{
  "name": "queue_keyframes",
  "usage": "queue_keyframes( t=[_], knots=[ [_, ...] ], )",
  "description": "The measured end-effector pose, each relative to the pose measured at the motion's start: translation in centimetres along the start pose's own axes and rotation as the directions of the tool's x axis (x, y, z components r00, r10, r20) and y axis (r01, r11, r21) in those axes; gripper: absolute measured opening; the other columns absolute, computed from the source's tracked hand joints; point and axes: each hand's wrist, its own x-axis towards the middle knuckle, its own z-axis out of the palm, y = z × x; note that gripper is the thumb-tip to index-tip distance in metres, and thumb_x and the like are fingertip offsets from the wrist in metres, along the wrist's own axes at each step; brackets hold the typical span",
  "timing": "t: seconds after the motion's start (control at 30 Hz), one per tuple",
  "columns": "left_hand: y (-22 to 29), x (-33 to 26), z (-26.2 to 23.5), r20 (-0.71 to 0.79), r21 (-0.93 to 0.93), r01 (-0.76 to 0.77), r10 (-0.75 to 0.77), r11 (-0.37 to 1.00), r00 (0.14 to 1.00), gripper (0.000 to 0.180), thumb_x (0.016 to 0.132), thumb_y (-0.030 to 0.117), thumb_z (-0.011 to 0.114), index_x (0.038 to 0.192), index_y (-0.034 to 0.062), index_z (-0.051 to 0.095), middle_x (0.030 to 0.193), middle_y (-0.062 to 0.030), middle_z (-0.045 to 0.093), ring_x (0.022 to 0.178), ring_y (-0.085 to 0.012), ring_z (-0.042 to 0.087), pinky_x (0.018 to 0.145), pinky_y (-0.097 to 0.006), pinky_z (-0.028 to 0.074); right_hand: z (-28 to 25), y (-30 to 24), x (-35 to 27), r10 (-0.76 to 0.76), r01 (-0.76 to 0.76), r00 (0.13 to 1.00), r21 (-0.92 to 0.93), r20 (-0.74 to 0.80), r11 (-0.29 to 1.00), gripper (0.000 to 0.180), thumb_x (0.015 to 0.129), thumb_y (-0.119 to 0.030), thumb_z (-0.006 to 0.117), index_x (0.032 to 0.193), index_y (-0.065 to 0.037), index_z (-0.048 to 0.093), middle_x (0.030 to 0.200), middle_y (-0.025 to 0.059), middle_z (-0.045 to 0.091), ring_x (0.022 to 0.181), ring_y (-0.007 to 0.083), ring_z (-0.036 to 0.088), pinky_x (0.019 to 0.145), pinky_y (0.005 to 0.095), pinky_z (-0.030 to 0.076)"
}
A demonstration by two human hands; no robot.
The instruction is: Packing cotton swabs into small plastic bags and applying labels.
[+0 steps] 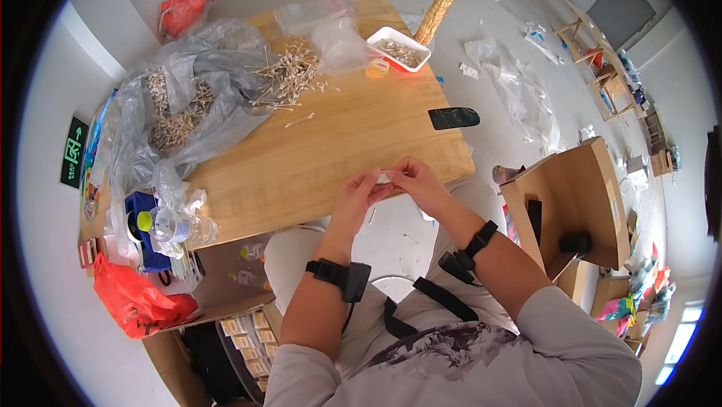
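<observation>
A seated person in a grey shirt is working at the near edge of a wooden table point(331, 133). The left hand point(356, 193) is curling inward, its thumb and fingertips closing on a small white piece point(384, 178); the right hand point(418, 181) is pinching the same piece from the other side, the fingers partly hiding it. Loose cotton swabs point(295, 70) are lying at the far left beside a grey plastic bag point(226, 85), while a white tray point(391, 33) is holding more at the far right. A flat black object point(453, 118) is resting on the right edge; a clear bottle point(171, 226) is lying at the near left.
</observation>
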Motion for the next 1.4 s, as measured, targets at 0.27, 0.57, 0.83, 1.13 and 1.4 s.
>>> queue_keyframes(
  t=[0.27,0.57,0.83,1.13,1.4],
  knots=[
    [0.3,0.3,-0.1,-0.097,0.216,-0.039,0.061,0.976,0.993,0.032,0.101,0.028,0.060,0.115,0.0007,0.068,0.095,-0.0068,0.071,0.083,-0.0137,0.068,0.075,-0.025,0.057,0.8,-1.0,-0.1,-0.040,0.039,0.999,-0.058,-0.022,0.998,0.022,0.092,-0.020,0.073,0.100,-0.004,0.060,0.094,0.0061,0.065,0.085,0.0114,0.063,0.074,0.0252,0.052],
    [0.7,-0.6,0.0,0.086,0.747,-0.269,0.314,0.608,0.946,0.031,0.087,0.020,0.078,0.114,0.0048,0.071,0.074,0.0033,0.065,0.058,-0.0037,0.047,0.053,-0.021,0.039,-0.1,-3.3,-1.0,-0.096,0.089,0.995,-0.243,-0.019,0.966,0.018,0.093,-0.021,0.072,0.094,-0.004,0.065,0.080,0.0000,0.062,0.073,0.0073,0.059,0.067,0.0238,0.049],
    [0.1,0.2,-0.5,0.135,0.465,-0.299,0.267,0.833,0.954,0.024,0.094,0.010,0.070,0.115,-0.0002,0.064,0.097,-0.0037,0.069,0.086,-0.0082,0.064,0.073,-0.023,0.054,0.2,-5.0,-1.7,-0.156,0.111,0.979,-0.296,-0.133,0.949,0.016,0.093,-0.019,0.071,0.094,-0.004,0.067,0.081,-0.0012,0.063,0.075,0.0061,0.058,0.068,0.0232,0.048],
    [0.5,-0.3,-0.1,0.079,0.525,-0.326,0.336,0.786,0.938,0.025,0.087,0.013,0.077,0.109,0.0031,0.070,0.088,-0.0018,0.068,0.075,-0.0097,0.059,0.067,-0.025,0.047,0.6,-5.2,-2.2,-0.060,0.053,0.998,-0.256,-0.020,0.965,0.015,0.094,-0.016,0.069,0.102,-0.003,0.067,0.090,-0.0008,0.066,0.081,0.0058,0.059,0.071,0.0224,0.048],
    [1.1,-0.5,0.2,0.169,0.786,-0.485,0.623,0.383,0.764,0.025,0.081,0.010,0.079,0.105,0.0080,0.073,0.095,-0.0088,0.071,0.084,-0.0221,0.061,0.075,-0.032,0.048,0.8,-3.9,-1.7,-0.113,0.110,0.994,-0.194,-0.004,0.975,0.014,0.096,-0.015,0.067,0.104,-0.003,0.066,0.093,0.0013,0.067,0.086,0.0071,0.060,0.076,0.0238,0.049]
  ],
)
